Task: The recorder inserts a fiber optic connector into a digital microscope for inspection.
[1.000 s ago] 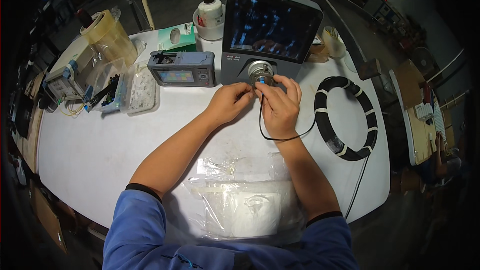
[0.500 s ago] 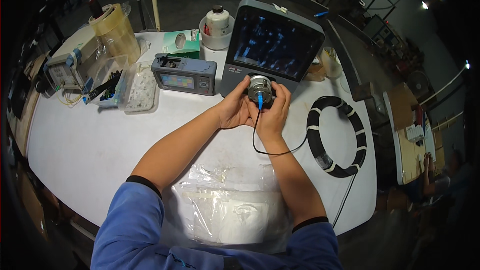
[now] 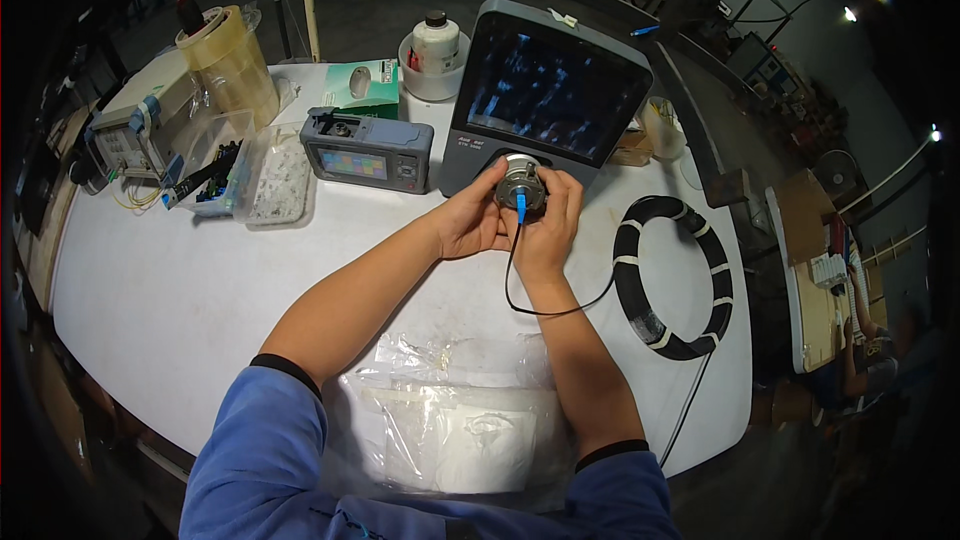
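Note:
A grey fibre inspection monitor point(image 3: 478, 152) with a dark screen point(image 3: 550, 85) showing blurry bluish patches stands tilted at the table's far middle. At its lower front is a round metal connector holder point(image 3: 512, 172). My left hand point(image 3: 468, 218) is curled round the holder's left side, thumb up along it. My right hand point(image 3: 548, 230) grips its right side, fingers bent over the rim. Between them a blue fibre connector point(image 3: 521, 206) sits in the holder's face. From it a thin black cable point(image 3: 510, 280) loops over my right wrist to a taped black cable coil point(image 3: 628, 240).
Left of the monitor stand a grey handheld tester point(image 3: 370, 155), a green-white box point(image 3: 360, 88) and a white bottle in a tub point(image 3: 435, 45). Plastic trays point(image 3: 278, 180), tape rolls point(image 3: 230, 65) and a bench instrument point(image 3: 140, 130) line the left. A clear plastic bag point(image 3: 450, 430) lies before me.
Both hands stay on the metal holder, with only slight finger shifts. The bluish patches on the screen have altered, and the view has moved a little.

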The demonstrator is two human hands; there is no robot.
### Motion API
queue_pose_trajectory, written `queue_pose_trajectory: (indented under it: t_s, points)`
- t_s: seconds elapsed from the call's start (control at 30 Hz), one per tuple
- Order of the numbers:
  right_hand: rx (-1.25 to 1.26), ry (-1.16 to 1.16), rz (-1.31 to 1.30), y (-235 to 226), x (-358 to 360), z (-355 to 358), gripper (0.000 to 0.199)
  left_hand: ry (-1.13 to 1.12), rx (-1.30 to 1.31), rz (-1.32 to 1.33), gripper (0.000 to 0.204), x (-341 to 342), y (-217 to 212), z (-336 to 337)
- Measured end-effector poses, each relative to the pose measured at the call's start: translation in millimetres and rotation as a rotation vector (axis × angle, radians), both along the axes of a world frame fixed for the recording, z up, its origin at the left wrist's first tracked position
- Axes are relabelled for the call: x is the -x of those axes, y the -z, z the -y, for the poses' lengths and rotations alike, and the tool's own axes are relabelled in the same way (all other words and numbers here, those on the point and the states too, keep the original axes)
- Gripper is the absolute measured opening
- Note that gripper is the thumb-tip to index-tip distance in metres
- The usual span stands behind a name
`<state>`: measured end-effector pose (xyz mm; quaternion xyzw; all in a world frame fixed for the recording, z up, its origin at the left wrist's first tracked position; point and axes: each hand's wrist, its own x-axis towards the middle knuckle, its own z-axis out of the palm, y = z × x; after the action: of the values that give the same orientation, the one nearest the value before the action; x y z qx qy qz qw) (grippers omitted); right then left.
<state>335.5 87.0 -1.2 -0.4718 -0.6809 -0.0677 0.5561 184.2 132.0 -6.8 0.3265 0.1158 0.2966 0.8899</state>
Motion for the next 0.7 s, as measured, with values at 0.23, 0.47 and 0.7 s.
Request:
queue_pose_trajectory:
  t_s: [0.23, 0.47, 0.7]
  points:
    - [-0.006, -0.008, -0.005, 3.9, 2.1, -1.8, 0.067, -0.065, 0.004, -0.04, 0.071, 1.3, 1.6, 4.9]
    - [-0.003, -0.021, -0.027, 1.6, -1.7, -2.8, 0.067, -0.054, -0.026, -0.049, 0.071, -0.1, -2.3, 4.2]
    - [0.005, -0.028, -0.022, 2.4, -1.7, -1.0, 0.066, -0.064, -0.017, -0.016, 0.068, -0.8, 4.3, 4.1]
